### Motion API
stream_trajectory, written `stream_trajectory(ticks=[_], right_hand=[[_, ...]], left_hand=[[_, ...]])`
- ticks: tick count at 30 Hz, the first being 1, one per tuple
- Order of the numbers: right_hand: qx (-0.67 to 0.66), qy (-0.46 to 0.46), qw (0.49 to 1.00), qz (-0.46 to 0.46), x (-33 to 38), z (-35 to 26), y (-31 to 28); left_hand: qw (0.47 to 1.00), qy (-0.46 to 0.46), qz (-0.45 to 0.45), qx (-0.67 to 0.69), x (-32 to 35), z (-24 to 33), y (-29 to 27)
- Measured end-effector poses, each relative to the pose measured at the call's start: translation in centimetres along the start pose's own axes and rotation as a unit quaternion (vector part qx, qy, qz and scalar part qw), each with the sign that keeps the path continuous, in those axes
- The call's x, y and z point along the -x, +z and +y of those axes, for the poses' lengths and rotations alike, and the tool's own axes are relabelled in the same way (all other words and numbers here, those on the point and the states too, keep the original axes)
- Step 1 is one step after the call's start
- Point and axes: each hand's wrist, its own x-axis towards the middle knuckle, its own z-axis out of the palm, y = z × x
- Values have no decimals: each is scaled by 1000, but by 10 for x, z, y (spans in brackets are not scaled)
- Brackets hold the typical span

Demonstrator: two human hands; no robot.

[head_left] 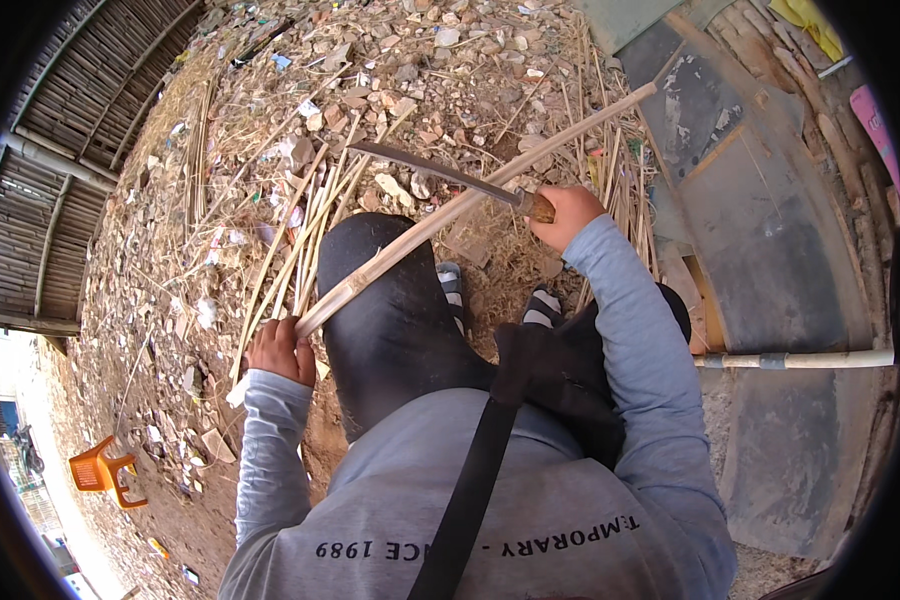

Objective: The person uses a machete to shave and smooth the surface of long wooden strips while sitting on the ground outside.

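A long, pale split bamboo strip (400,252) runs diagonally across my left thigh, from low left to far right. Its near end sits in my left hand (282,352), whose fingers are closed round it. My right hand (567,215) grips the wooden handle of a long-bladed knife (450,172). The blade points left and crosses the strip, its tip reaching past the strip's far side. Whether the edge touches or bites into the bamboo I cannot tell. Several thinner bamboo strips (305,225) lie on the ground beside my left knee.
More thin strips (625,180) lie right of the knife. Stones and litter cover the ground (390,60). Dark flat sheets (790,250) and a pale pole (800,360) are at the right. A woven bamboo wall (55,210) and an orange plastic chair (105,470) stand at the left.
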Motion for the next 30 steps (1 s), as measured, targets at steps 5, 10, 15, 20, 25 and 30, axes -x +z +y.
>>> stream_trajectory(ticks=[5,10,15,20,25,30], right_hand=[[16,15,1000,-21,1,3,7],[-40,79,996,-27,-7,28,21],[52,57,997,-23,-3,-2,14],[-30,186,982,-27,-7,20,11],[21,186,982,-27,-9,35,0],[-3,74,997,-27,-1,-13,19]], left_hand=[[990,-102,-15,92,-2,19,-11],[994,-108,-25,15,-13,25,-10],[989,-138,-52,-10,-8,20,-8],[983,-156,-89,-32,-14,22,-2],[990,-116,-71,-38,-20,21,-20],[982,-155,-105,-9,-12,20,-11]])
